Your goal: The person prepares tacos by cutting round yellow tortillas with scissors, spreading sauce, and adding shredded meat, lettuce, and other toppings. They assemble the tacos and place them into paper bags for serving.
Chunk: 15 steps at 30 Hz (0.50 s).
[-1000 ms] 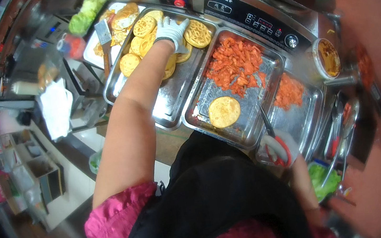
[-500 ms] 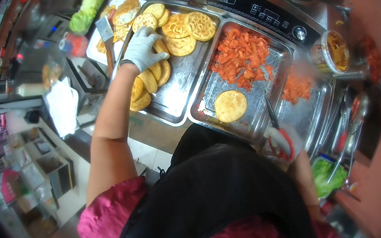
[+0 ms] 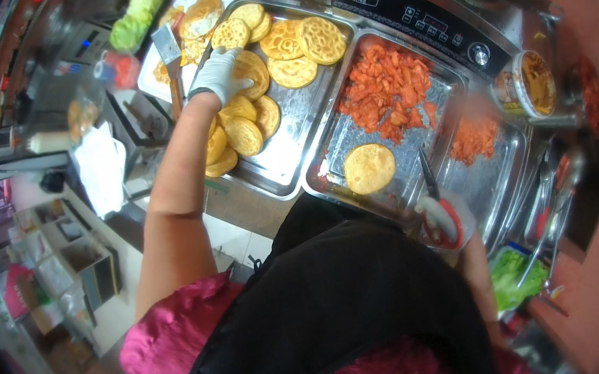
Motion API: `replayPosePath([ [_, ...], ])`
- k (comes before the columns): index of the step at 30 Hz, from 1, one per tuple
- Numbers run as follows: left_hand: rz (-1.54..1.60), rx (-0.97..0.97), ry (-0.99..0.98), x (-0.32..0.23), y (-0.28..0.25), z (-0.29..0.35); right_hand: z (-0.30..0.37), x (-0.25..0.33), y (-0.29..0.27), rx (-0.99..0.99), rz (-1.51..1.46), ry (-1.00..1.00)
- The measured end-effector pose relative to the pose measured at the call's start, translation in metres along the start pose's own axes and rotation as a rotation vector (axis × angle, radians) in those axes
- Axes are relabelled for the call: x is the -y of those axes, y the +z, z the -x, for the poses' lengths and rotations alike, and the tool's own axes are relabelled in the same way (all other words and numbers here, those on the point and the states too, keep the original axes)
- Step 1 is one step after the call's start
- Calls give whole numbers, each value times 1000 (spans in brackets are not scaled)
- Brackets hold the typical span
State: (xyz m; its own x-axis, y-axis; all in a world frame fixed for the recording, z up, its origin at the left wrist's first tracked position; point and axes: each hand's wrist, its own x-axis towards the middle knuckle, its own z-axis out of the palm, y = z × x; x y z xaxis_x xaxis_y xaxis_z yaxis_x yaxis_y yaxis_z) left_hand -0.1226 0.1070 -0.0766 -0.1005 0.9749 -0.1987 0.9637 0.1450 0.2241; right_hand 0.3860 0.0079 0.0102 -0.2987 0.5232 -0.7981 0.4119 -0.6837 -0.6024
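My gloved left hand point(image 3: 227, 77) grips a round golden flatbread point(image 3: 252, 72) at its left side, thumb on the bread and fingers stretched toward a smaller one beyond. More flatbreads point(image 3: 242, 135) overlap below this hand in the left metal tray point(image 3: 275, 166), and several others point(image 3: 293, 71) lie to its right. My gloved right hand point(image 3: 436, 220) is closed round the red handles of a pair of scissors point(image 3: 428, 171), blades pointing away over the middle tray point(image 3: 406, 165). That tray holds red-sauced meat pieces point(image 3: 387, 92) and a single pale flatbread point(image 3: 370, 168).
A white tray point(image 3: 151, 74) with fried eggs and a spatula point(image 3: 166, 47) stands far left, beside lettuce point(image 3: 139, 17). An induction cooker point(image 3: 417, 16) stands behind the middle tray. To the right are an open tub of sauce point(image 3: 524, 85), another meat tray point(image 3: 492, 184), tongs point(image 3: 543, 230) and more lettuce point(image 3: 514, 277).
The flatbread at my left hand has turned from tilted to showing its broad face. Breads below it have spread and lie flatter. My right hand with the scissors has barely moved.
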Motion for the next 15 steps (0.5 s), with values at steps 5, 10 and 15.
replayPosePath([
  [5, 230, -297, -48, 26, 33, -4, 1, -5, -2, 12, 44, -80],
  [10, 632, -813, -286, 118, -5, 56, 21, -21, -7, -32, -102, -43],
  [15, 769, -696, -376, 134, 97, 128, 22, -23, 0, -68, -122, -52],
])
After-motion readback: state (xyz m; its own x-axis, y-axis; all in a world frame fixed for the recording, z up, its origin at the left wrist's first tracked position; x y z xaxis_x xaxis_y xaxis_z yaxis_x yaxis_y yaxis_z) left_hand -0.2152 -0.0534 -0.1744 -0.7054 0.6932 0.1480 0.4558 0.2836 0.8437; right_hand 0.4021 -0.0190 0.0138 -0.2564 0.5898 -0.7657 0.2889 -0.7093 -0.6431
